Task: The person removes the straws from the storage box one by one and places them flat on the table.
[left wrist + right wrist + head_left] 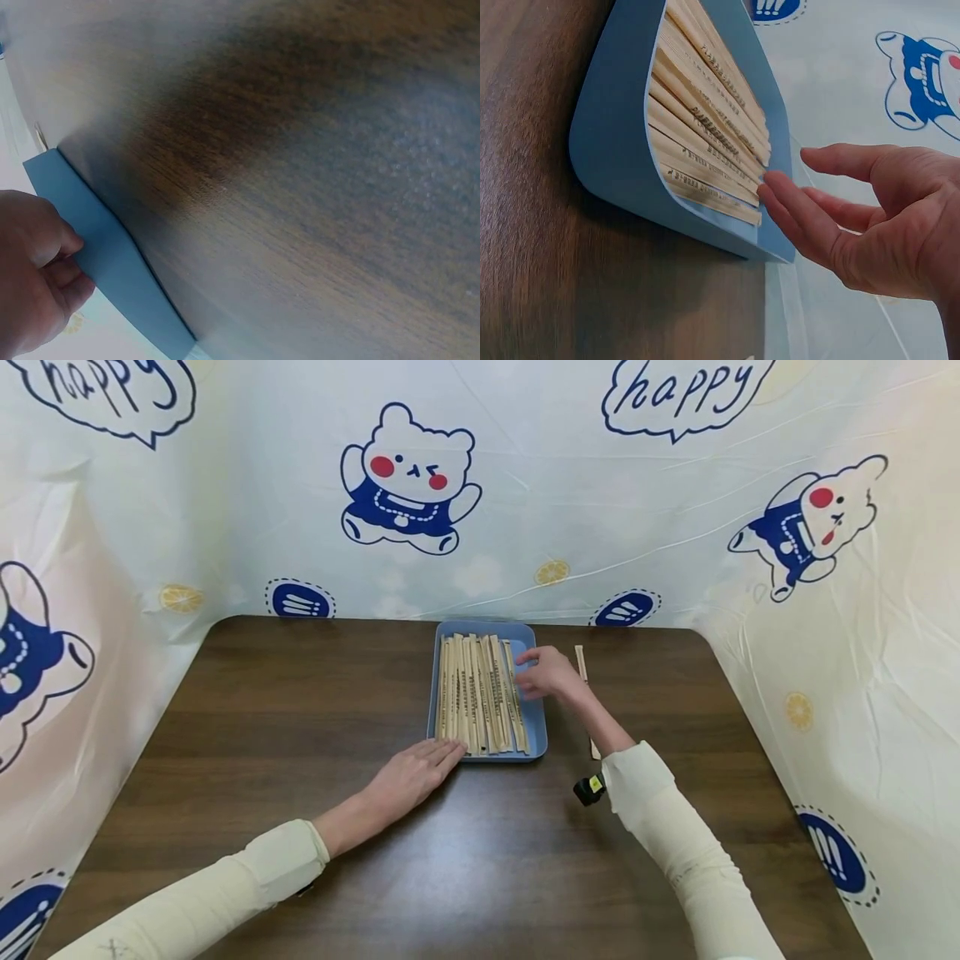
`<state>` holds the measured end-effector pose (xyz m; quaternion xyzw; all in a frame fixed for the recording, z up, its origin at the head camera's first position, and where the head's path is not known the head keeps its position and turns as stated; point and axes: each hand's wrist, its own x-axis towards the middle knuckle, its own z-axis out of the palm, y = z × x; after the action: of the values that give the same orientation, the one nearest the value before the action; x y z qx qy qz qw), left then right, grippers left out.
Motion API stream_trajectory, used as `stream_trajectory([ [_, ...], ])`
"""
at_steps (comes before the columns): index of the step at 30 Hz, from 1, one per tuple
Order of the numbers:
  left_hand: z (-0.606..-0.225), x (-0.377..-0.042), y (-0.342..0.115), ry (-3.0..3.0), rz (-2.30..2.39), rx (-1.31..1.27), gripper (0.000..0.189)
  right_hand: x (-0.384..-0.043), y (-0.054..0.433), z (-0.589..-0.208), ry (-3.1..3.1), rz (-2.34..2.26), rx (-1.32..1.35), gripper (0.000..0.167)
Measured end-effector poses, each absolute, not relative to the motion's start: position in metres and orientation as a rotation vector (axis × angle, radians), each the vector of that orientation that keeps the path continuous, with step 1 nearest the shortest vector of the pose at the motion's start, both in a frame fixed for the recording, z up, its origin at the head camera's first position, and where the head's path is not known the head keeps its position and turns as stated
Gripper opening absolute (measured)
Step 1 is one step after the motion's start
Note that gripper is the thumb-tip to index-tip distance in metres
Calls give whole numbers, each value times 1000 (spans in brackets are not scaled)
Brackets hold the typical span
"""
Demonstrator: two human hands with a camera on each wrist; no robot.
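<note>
Nearest, the left hand (412,774) grips the tray's wall at the 7 o'clock corner, fingers laid over the rim in the head view and bent against the outside in the left wrist view. Farther in, between 2 and 3 o'clock, the right hand (546,672) hangs at the tray's edge, thumb well apart from loosely bent fingers, nothing between them; whether a fingertip touches the contents, I cannot tell.

Between the hands sits the blue tray (536,718), probably light, stiff plastic that could slide on the smooth table (225,718); its rim looks the best hold. In it, paper-wrapped sticks (480,693) lie side by side, pointing roughly 12 to 6. Each should be light and stiff lengthwise, its thin wrapper rather slippery and easily creased or torn, so a gentle pinch across the middle suits, easiest from the bare strip at 3 o'clock. Outside the tray on that side lies a lone stick (581,662), partly hidden by the right wrist. Farthest, toward 12 o'clock, hangs a printed backdrop (525,502).
</note>
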<state>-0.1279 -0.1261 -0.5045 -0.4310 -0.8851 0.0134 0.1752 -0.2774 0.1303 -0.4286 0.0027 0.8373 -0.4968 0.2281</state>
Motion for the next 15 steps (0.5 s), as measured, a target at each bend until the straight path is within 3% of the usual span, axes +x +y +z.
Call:
stream_trajectory([
  [15, -496, -125, -126, -2562, 77, -1229, 52, -287, 110, -450, 2460, -1119, 8, 49],
])
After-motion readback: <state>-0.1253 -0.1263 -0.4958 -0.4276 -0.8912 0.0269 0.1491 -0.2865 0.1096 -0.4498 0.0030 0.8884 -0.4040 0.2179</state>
